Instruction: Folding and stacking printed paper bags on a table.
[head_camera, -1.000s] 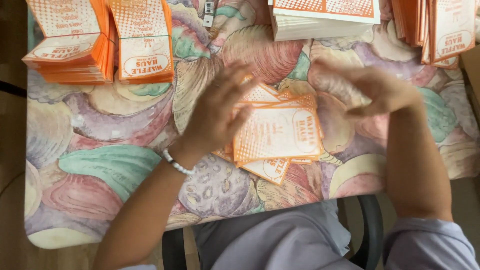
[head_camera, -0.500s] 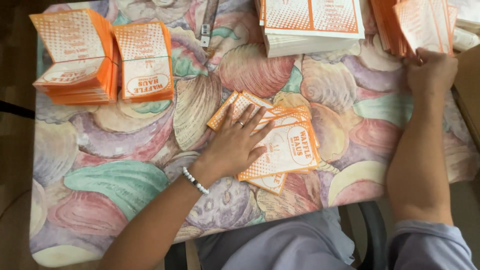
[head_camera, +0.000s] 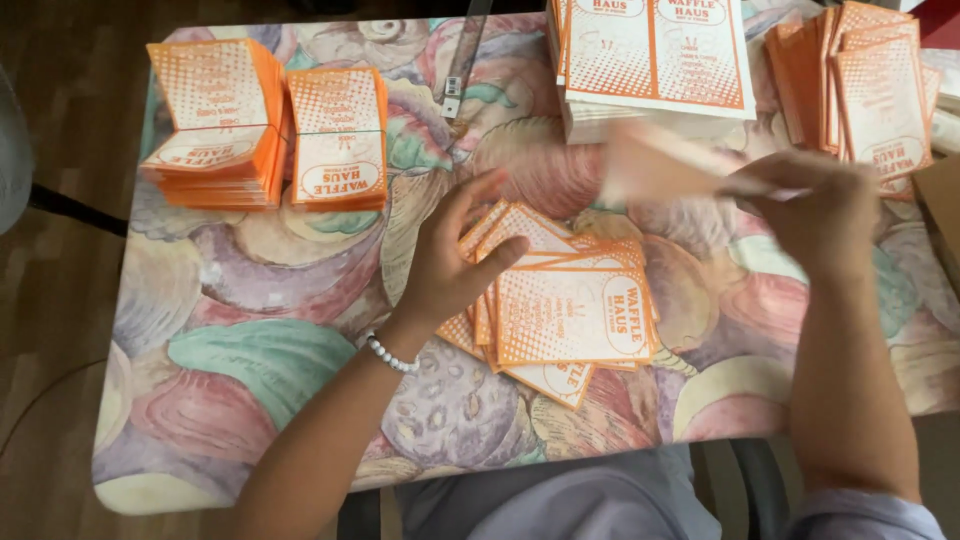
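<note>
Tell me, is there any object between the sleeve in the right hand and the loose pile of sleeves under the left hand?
Nothing visible does. The right hand holds a blurred paper sleeve in the air, above the table. Between it and the loose pile under the left hand only bare patterned tablecloth shows.

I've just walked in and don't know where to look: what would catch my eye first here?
Probably the fanned pile of orange-and-white paper bags mid-table, with the left hand resting on its edge. Next, the right hand to the right, holding a blurred bag in the air. All sits on a tablecloth with big pastel shell shapes, with neat orange stacks at the far left.
</note>
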